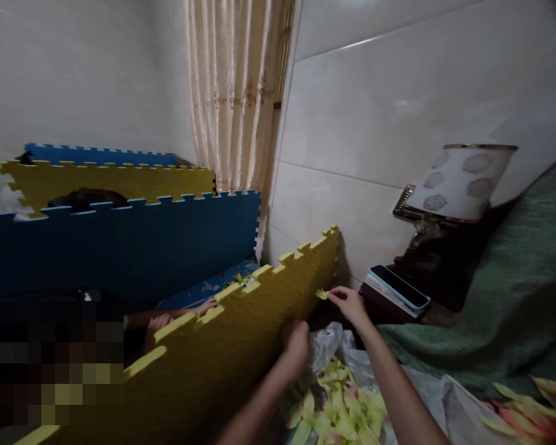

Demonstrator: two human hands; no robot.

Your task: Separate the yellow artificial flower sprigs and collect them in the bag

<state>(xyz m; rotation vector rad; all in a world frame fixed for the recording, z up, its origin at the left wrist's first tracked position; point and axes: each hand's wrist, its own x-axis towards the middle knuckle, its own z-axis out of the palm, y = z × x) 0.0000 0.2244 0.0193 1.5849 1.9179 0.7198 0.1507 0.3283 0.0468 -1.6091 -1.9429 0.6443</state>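
Observation:
Thumb and fingertips of my right hand point(349, 305) pinch a small yellow-green flower piece point(322, 294) close to the far end of a yellow foam mat point(259, 315). That mat stands on edge with its jigsaw-cut side up. Lower down, my left hand point(297, 341) is curled closed near the mat's face. Its fingertips are hidden, so what it holds cannot be made out. Below both hands lie many yellow-green lily-like flower heads point(338, 402) with pinkish tinges, on a clear plastic bag point(328, 340).
Across the mat, another person's hand point(207, 306) rests near its top edge. More flowers point(241, 281) lie on a blue surface there. A blue mat point(143, 247) stands behind. To the right are a phone point(398, 287) on a box, a lamp point(463, 182), and green cloth point(514, 296).

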